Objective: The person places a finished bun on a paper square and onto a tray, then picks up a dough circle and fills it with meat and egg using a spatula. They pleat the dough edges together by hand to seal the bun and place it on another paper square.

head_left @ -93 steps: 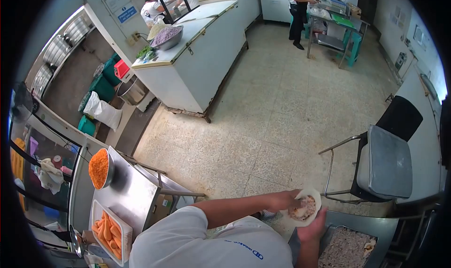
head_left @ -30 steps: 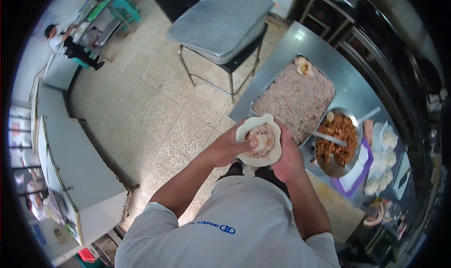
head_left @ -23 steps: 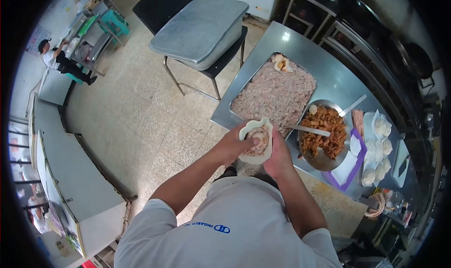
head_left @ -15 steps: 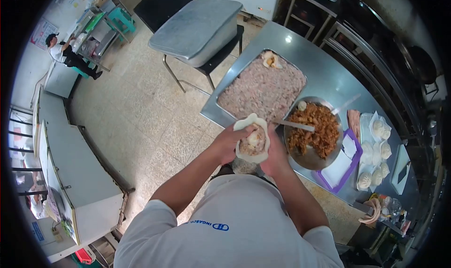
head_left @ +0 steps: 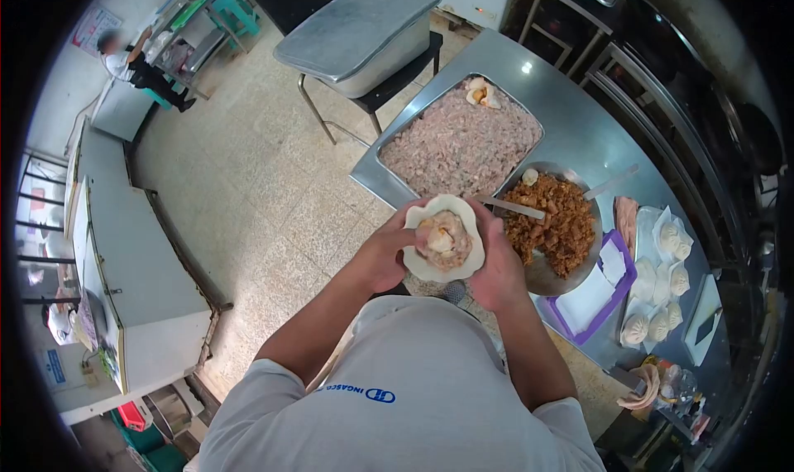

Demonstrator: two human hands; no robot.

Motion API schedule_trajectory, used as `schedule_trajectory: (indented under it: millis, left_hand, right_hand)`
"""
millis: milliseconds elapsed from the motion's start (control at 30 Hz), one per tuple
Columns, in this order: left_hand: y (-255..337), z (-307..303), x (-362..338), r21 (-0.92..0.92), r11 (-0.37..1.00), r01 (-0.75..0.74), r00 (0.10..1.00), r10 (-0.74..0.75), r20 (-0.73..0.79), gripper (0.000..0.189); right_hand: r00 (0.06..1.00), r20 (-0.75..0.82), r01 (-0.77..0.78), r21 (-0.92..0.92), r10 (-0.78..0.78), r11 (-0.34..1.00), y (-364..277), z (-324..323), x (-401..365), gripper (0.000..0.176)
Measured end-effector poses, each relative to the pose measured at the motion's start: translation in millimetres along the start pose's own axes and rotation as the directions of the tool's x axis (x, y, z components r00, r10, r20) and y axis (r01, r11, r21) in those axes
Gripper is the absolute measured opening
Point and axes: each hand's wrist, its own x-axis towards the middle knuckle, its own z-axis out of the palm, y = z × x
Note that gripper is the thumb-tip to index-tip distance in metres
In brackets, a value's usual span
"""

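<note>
An unsealed bun [head_left: 413,267] is held before my chest, its pale dough wrapper cupped round pinkish minced filling with an egg-like piece in the middle. My left hand [head_left: 382,253] is closed on the wrapper's left side, its thumb over the filling. Curled round the right side is my right hand [head_left: 499,265]. Beyond them lies a metal tray [head_left: 378,159] of pink minced meat [head_left: 463,137], with egg pieces [head_left: 482,93] at its far corner. To the right, a metal bowl [head_left: 546,283] holds brown cooked filling [head_left: 558,224]. A flat metal utensil [head_left: 513,207] reaches over the bowl near my right hand.
Several shaped buns [head_left: 659,323] sit on papers at the right, beside a purple tray [head_left: 585,333] with white papers. A white board [head_left: 703,319] lies farther right. A lidded metal container [head_left: 356,33] stands on a black chair [head_left: 401,91]. Another person [head_left: 149,75] is at the far left.
The bun has tilted so its opening faces up toward me more fully, and the wrapper looks wider. My right hand's fingers show more beside it. The camera view has shifted slightly.
</note>
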Motion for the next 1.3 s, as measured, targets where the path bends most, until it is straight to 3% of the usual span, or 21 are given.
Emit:
schedule_trajectory:
  millis: [100, 167, 233, 300, 367, 433, 467, 533, 567, 633, 667, 700, 767, 833, 867, 1133, 1200, 1267, 1300]
  left_hand:
    - [15.3, -3.0, 13.1, -0.059, 0.998, -0.005, 1.000, 0.006, 0.022, 0.052]
    - [10.3, -25.0, 42.5, 0.223, 0.951, 0.214, 0.976, -0.200, -0.082, 0.053]
    - [23.7, -30.8, 39.7, 0.244, 0.951, 0.189, 0.982, -0.179, -0.061, 0.053]
    - [47.1, -34.8, 12.3, 0.097, 0.993, 0.068, 0.998, -0.068, 0.003, 0.052]
    - [63.0, -42.3, 12.1, 0.090, 0.994, 0.063, 0.997, -0.065, 0.030, 0.053]
    - [64.9, -58.5, 31.5, 0.180, 0.965, 0.188, 0.981, -0.191, 0.000, 0.058]
    - [68.2, -62.3, 32.7, 0.184, 0.963, 0.196, 0.979, -0.201, 0.012, 0.058]
    - [83.5, -63.0, 31.6, 0.473, 0.877, 0.083, 0.986, -0.141, 0.087, 0.060]
    - [92.6, -64.7, 24.3, 0.474, 0.876, 0.093, 0.984, -0.154, 0.091, 0.060]
    - [112.6, -66.0, 10.0, 0.100, 0.987, -0.127, 0.965, 0.100, 0.244, 0.068]
    - [112.4, -63.7, 12.0, -0.017, 0.991, -0.135, 0.977, 0.136, 0.163, 0.075]
    - [110.0, -63.2, 18.6, -0.020, 0.991, -0.133, 0.976, 0.134, 0.169, 0.075]
    - [96.5, -73.5, 35.6, -0.354, 0.922, 0.157, 0.979, -0.099, 0.176, 0.078]
    - [86.2, -77.4, 43.0, -0.389, 0.909, 0.149, 0.974, -0.068, 0.215, 0.089]
    - [81.4, -79.7, 43.0, -0.408, 0.902, 0.143, 0.971, -0.047, 0.236, 0.089]
    - [90.4, -48.7, 24.6, -0.443, 0.880, 0.172, 0.937, -0.008, 0.349, 0.101]
    - [86.7, -41.1, 21.1, -0.533, 0.821, 0.203, 0.910, 0.043, 0.413, 0.097]
    - [81.6, -38.6, 18.5, -0.552, 0.812, 0.191, 0.916, 0.054, 0.398, 0.095]
    - [78.7, -37.3, 16.9, -0.572, 0.800, 0.181, 0.921, 0.065, 0.384, 0.093]
  right_hand:
    - [0.990, -0.040, 0.130, -0.143, -0.137, 0.981, 15.8, -12.3, 16.5, 0.055]
    - [0.992, -0.028, -0.124, -0.007, 0.124, 0.992, 31.2, -14.5, 40.5, 0.061]
    - [0.989, -0.113, -0.098, -0.032, 0.094, 0.995, 26.1, 5.8, 42.2, 0.062]
    - [0.992, 0.060, 0.115, -0.095, -0.109, 0.989, 19.9, 27.9, 27.6, 0.060]
    - [0.989, 0.056, 0.145, -0.093, -0.140, 0.985, 27.7, 39.1, 31.1, 0.064]
    - [0.998, -0.063, 0.007, -0.167, -0.017, 0.986, 48.0, 43.6, 52.0, 0.071]
    - [0.997, -0.073, 0.017, -0.168, -0.030, 0.986, 52.1, 45.9, 56.4, 0.071]
    - [0.984, -0.166, 0.049, -0.074, -0.061, 0.996, 50.7, 59.2, 65.7, 0.071]
    - [0.982, -0.178, 0.053, -0.069, -0.064, 0.996, 48.0, 63.5, 58.9, 0.071]
    - [0.956, 0.003, 0.293, -0.037, -0.293, 0.955, 25.8, 93.6, 33.3, 0.063]
    - [0.953, -0.004, 0.304, -0.040, -0.304, 0.952, 26.2, 88.5, 31.5, 0.063]
    - [0.954, -0.027, 0.293, -0.134, -0.299, 0.947, 28.7, 79.3, 30.9, 0.056]
    - [0.955, -0.050, 0.272, -0.232, -0.291, 0.934, 40.4, 68.8, 30.3, 0.048]
    - [0.969, -0.115, 0.132, -0.510, -0.220, 0.850, 48.3, 69.4, 31.0, 0.032]
    - [0.953, -0.144, 0.174, -0.464, -0.268, 0.869, 50.5, 69.0, 30.4, 0.021]
    - [0.933, -0.163, 0.155, -0.622, -0.320, 0.768, 30.5, 88.6, 26.4, 0.013]
    - [0.935, -0.171, 0.122, -0.669, -0.311, 0.733, 26.8, 84.2, 23.0, 0.013]
    - [0.884, 0.028, 0.187, -0.937, -0.467, 0.297, 23.4, 74.3, 17.1, 0.016]
    - [0.884, 0.032, 0.190, -0.936, -0.466, 0.296, 20.1, 74.2, 13.6, 0.016]
